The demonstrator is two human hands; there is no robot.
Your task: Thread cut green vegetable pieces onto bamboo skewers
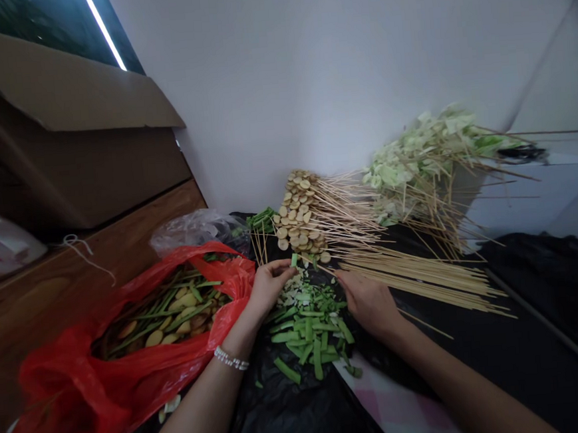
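My left hand (270, 286), with a beaded bracelet at the wrist, pinches a short cut piece of green bean (294, 260). Facing it, my right hand (368, 301) is closed around a thin bamboo skewer (426, 324), whose front end points toward the bean piece. Whether the tip has pierced the bean is too small to tell. Below and between both hands lies a loose heap of cut green beans (315, 334) on black plastic (290, 423). Just beyond my fingers are skewered potato slices (296, 212), stacked with their sticks pointing right.
Bare skewers (424, 276) lie in a row beyond my right hand. Skewered cabbage leaves (423, 142) lean by the wall. A red plastic bag (180, 358) of beans and potato slices sits left, near clear plastic (200, 230) and a cardboard box (95, 165). Skewered greens (262, 220) lie behind.
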